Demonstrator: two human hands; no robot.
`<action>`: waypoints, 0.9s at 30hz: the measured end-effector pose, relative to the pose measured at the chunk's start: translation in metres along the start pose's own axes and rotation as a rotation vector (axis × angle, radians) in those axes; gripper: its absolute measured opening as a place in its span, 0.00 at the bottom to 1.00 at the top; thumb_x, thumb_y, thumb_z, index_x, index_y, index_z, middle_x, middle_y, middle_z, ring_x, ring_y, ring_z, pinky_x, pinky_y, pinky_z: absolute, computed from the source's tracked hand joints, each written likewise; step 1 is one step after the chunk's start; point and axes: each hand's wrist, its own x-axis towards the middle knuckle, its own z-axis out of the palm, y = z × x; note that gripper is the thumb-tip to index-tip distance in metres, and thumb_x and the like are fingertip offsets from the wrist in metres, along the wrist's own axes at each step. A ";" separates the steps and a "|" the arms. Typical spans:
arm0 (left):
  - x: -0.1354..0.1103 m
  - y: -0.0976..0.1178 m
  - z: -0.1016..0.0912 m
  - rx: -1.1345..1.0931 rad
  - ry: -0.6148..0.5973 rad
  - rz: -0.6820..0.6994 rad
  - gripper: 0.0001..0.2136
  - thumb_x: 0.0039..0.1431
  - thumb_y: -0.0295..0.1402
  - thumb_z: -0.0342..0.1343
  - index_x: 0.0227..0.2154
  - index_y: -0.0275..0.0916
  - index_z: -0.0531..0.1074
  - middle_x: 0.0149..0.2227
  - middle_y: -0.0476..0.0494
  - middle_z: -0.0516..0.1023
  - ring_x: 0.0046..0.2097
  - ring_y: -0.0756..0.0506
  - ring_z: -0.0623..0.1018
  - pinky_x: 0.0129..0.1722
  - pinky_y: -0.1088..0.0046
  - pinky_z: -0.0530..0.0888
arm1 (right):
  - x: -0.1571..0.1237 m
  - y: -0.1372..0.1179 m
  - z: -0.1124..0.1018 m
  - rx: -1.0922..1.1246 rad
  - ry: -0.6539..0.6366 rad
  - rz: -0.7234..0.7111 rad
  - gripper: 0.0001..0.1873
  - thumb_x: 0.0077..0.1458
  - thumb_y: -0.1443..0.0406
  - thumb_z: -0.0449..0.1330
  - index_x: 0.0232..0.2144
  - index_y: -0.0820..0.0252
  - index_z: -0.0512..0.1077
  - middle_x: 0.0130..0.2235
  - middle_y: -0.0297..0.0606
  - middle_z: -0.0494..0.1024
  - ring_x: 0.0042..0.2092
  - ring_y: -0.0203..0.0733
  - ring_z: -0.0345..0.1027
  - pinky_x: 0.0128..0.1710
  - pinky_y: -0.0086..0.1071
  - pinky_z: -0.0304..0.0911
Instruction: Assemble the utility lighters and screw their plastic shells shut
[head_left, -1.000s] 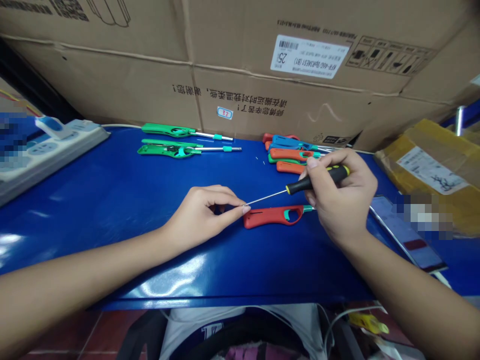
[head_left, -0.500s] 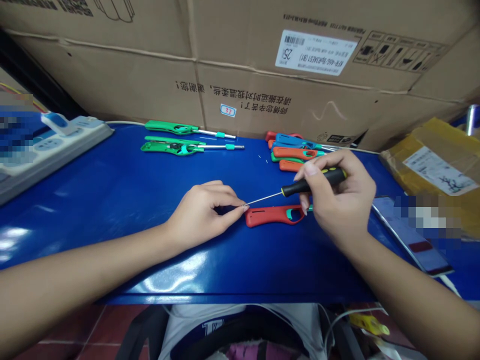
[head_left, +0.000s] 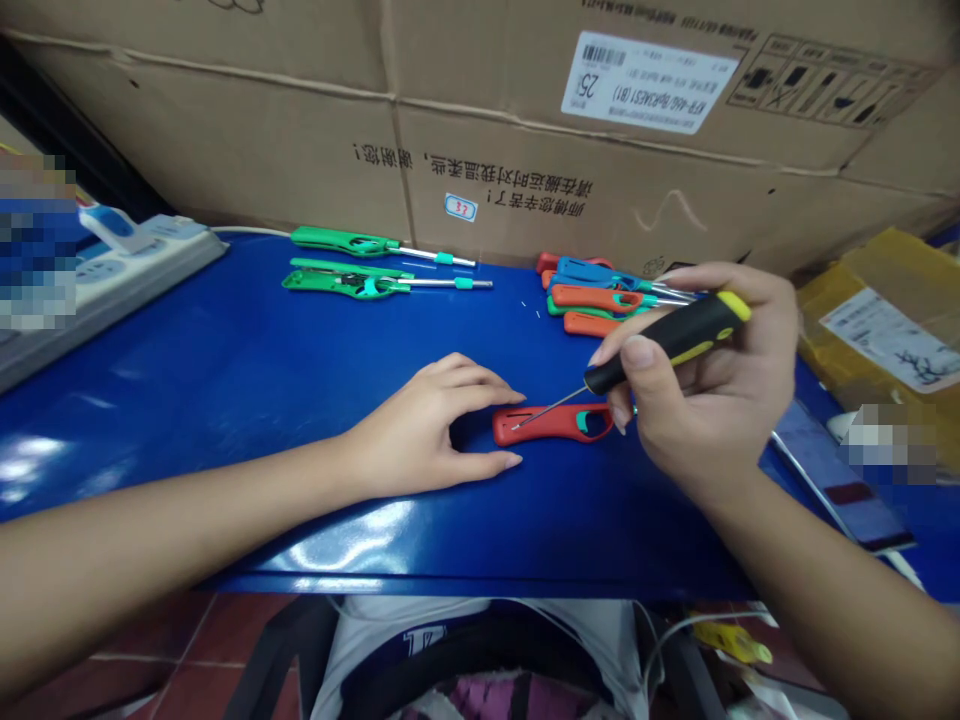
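A red lighter [head_left: 551, 425] with a long neck lies flat on the blue table, its handle end toward my left hand [head_left: 442, 425]. That hand is open, thumb and fingers apart on either side of the handle's end; I cannot tell whether they touch it. My right hand [head_left: 697, 385] grips a black and yellow screwdriver [head_left: 667, 340]. The screwdriver's thin shaft slants down to the left, with its tip over the red handle near its end. A small shiny bit shows at the tip, too small to make out. The right fingers hide the lighter's neck.
Two green lighters [head_left: 345, 240] lie at the back left, one opened up. Several coloured lighters [head_left: 600, 298] are piled behind my right hand. A cardboard box [head_left: 300, 130] walls the back. A power strip [head_left: 112, 280] stands left; a phone [head_left: 840, 480] and yellow-taped parcel [head_left: 892, 320] lie right.
My left fingers have parted from their pinch at the screwdriver's tip and now spread around the handle's end. The screwdriver has tilted steeper, its tip shifting right and down onto the red lighter.
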 end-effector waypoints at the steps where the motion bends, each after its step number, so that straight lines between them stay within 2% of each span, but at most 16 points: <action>1: 0.000 -0.001 0.001 -0.005 -0.028 0.004 0.22 0.58 0.41 0.66 0.53 0.38 0.75 0.52 0.42 0.80 0.52 0.42 0.75 0.56 0.61 0.71 | 0.001 0.001 0.000 0.006 0.004 -0.033 0.14 0.59 0.65 0.67 0.45 0.49 0.68 0.30 0.31 0.77 0.20 0.33 0.66 0.15 0.30 0.62; 6: -0.001 -0.006 0.004 -0.040 -0.068 0.020 0.17 0.63 0.35 0.62 0.53 0.37 0.75 0.50 0.43 0.81 0.51 0.44 0.75 0.56 0.63 0.70 | 0.001 0.004 0.002 0.010 -0.031 -0.067 0.15 0.58 0.67 0.67 0.46 0.51 0.69 0.31 0.32 0.78 0.21 0.34 0.69 0.16 0.30 0.66; 11: -0.001 -0.006 0.004 -0.034 -0.082 0.036 0.16 0.64 0.37 0.63 0.53 0.38 0.75 0.50 0.44 0.81 0.51 0.44 0.76 0.55 0.63 0.70 | -0.003 0.005 0.003 0.013 -0.077 -0.074 0.16 0.57 0.67 0.68 0.46 0.50 0.70 0.33 0.34 0.79 0.28 0.40 0.77 0.23 0.33 0.73; 18: -0.002 -0.007 0.004 -0.023 -0.080 0.041 0.16 0.64 0.36 0.63 0.53 0.38 0.76 0.50 0.43 0.82 0.51 0.43 0.77 0.54 0.63 0.69 | -0.006 0.005 0.003 0.025 -0.097 -0.065 0.19 0.56 0.68 0.69 0.48 0.50 0.70 0.33 0.34 0.79 0.27 0.39 0.76 0.21 0.33 0.72; 22: -0.002 -0.007 0.005 -0.032 -0.072 0.052 0.17 0.63 0.36 0.64 0.52 0.37 0.76 0.49 0.44 0.82 0.51 0.44 0.77 0.53 0.64 0.69 | -0.006 0.006 0.003 0.025 -0.102 -0.075 0.19 0.56 0.67 0.69 0.48 0.49 0.70 0.33 0.35 0.78 0.28 0.40 0.77 0.23 0.34 0.74; 27: -0.001 -0.007 0.005 -0.033 -0.069 0.059 0.16 0.63 0.35 0.64 0.52 0.37 0.76 0.49 0.44 0.82 0.50 0.44 0.77 0.53 0.64 0.69 | -0.006 0.007 0.001 0.016 -0.129 -0.106 0.19 0.57 0.67 0.68 0.49 0.48 0.70 0.33 0.33 0.78 0.26 0.37 0.75 0.23 0.33 0.74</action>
